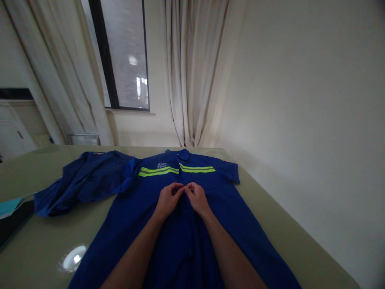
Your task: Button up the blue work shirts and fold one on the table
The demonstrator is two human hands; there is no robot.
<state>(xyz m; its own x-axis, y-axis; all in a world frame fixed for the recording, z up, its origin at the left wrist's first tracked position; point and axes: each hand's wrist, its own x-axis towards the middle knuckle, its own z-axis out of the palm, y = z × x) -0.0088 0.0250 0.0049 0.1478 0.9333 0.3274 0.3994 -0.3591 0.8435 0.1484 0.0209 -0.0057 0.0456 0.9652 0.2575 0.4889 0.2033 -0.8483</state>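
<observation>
While flat, shirt (221, 200) lengthwise, collar (183, 154) farthest

Bare Hands, Bare Forearms on Show

And here they are, a bare left hand (169, 199) and a bare right hand (197, 197), ungloved, the pair well matched in build! Look at those slim fingers, rounded at the knuckles, tapering neatly towards the tips; the fingernails are too small to make out. Down to the wrists now, narrow on both sides, and on to the left forearm (136, 251) and right forearm (227, 249), uncovered, smooth in outline, each broadening steadily right down to the bottom edge of the view!
</observation>
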